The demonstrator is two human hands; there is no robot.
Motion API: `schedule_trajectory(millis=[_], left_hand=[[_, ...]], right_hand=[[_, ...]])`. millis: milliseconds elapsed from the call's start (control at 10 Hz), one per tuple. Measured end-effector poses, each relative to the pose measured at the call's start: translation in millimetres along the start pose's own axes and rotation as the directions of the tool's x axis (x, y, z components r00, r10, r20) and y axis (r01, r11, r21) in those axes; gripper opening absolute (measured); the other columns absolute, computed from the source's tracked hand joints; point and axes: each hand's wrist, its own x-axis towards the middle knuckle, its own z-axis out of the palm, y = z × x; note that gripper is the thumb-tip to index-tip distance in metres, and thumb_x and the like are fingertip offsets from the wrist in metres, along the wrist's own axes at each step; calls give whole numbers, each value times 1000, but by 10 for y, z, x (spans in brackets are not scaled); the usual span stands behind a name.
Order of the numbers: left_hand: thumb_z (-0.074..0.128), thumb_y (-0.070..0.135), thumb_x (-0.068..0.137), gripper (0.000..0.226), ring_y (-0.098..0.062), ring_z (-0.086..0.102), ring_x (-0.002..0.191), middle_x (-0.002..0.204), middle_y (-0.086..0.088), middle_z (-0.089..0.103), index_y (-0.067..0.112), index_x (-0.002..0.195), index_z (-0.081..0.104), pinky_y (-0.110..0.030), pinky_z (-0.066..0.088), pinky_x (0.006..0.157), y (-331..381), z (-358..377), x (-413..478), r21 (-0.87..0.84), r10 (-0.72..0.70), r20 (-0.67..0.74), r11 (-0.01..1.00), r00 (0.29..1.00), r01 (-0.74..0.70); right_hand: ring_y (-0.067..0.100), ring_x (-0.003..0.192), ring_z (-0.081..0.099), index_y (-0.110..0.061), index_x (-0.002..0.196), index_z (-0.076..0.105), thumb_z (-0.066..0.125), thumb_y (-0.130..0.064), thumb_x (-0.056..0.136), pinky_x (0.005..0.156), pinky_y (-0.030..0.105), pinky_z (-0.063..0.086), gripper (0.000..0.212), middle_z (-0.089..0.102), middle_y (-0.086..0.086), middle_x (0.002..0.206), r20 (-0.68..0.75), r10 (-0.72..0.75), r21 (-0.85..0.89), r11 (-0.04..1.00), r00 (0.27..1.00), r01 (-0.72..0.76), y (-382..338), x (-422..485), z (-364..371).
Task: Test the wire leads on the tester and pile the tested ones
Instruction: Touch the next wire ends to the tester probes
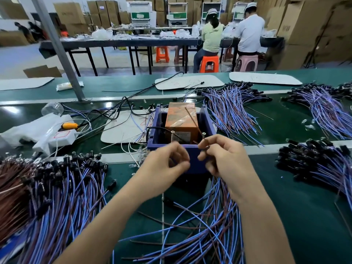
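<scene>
The tester is a blue box (192, 155) holding an orange battery block (181, 119), with two screw heads (203, 133) standing up as contacts. My left hand (167, 162) and my right hand (222, 155) hover just in front of the box's near wall, fingers curled and pinching thin wire ends; the wire itself is blurred. My right fingertips are just below the right screw. Loose blue and brown leads (205, 225) hang down from under my right hand onto the green belt.
A big pile of leads with black ends (57, 187) lies at the left, more bundles (234, 109) behind the box and at the right (320, 164). White bags and a power strip (61, 138) sit far left. A metal post (62, 54) rises at the back left.
</scene>
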Motion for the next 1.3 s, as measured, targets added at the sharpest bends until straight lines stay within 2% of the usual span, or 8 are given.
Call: schedule_trajectory(millis=[100,400,500,600,800,1000,1200,1300], left_hand=[[70,18,84,16,5,52,67,92,7,66,23,98,66,-6,38,66,-118,30,-30,347,-89,427,935,900,-72],[70,16,82,15,-10,53,71,92,-4,67,11,96,67,-18,46,70,152,370,-240,179,146,670,920,728,-349],[68,17,86,12,-11,55,67,88,-5,69,10,96,68,-18,48,66,-5,2318,-686,73,192,604,953,773,-295],[66,18,89,13,-12,57,62,85,-6,70,8,96,70,-18,48,62,-8,2368,-640,-133,281,652,957,704,-259],[61,19,94,19,-17,62,58,82,-9,73,5,98,72,-21,51,59,85,377,-120,-45,49,561,999,827,-29],[45,30,100,33,-12,53,43,64,1,68,10,90,70,-19,44,46,54,298,-107,-288,17,377,952,926,99],[51,19,98,22,-15,64,54,85,-16,71,5,107,65,-27,56,55,40,236,-78,-230,-90,519,943,850,241],[54,1,93,19,-14,63,58,90,-8,71,9,105,66,-24,56,57,38,112,-52,-284,-132,401,923,906,260]], right_hand=[[9,39,41,-7,68,58,36,11,86,38,15,31,33,58,1,53,-47,-36,54,998,998,39,-2,14,-67],[8,50,52,-10,60,51,34,17,83,47,14,42,39,65,2,61,-202,-99,275,949,974,153,24,95,-192],[7,55,54,-11,62,51,32,20,83,51,14,45,41,66,-2,62,-231,-112,250,953,966,171,39,103,-241],[5,54,54,-12,70,49,28,24,81,50,15,44,43,67,-4,63,-259,-135,225,955,956,196,45,87,-275],[11,53,46,-15,77,37,32,17,81,40,18,31,33,68,3,70,-276,-91,252,954,957,164,-8,47,-346],[12,64,63,-12,68,65,52,-25,96,46,19,45,33,74,6,79,-62,-103,195,974,993,113,2,16,-284],[15,57,62,-15,47,62,47,-23,98,46,19,45,53,70,8,68,86,-91,130,988,992,79,22,8,-161],[16,52,58,-15,46,64,44,-24,100,44,20,42,58,66,9,63,181,-19,46,999,983,11,24,-11,-162]])
